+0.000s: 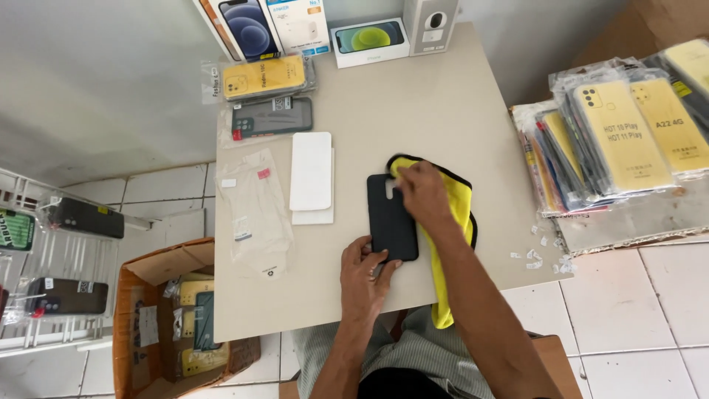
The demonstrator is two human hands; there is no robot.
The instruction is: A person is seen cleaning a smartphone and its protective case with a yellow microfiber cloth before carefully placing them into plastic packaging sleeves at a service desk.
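A black phone lies flat on the beige table, back up. My left hand grips its near end with thumb and fingers. My right hand presses a yellow cloth with a black edge against the phone's far corner. The cloth runs under my right forearm and hangs over the table's near edge. Left of the phone lies a white flat rectangle on a white card.
An empty clear sleeve, a yellow packaged case, a dark packaged case and several boxes sit on the table. Packaged cases are stacked at right. An open carton and a white rack stand at left.
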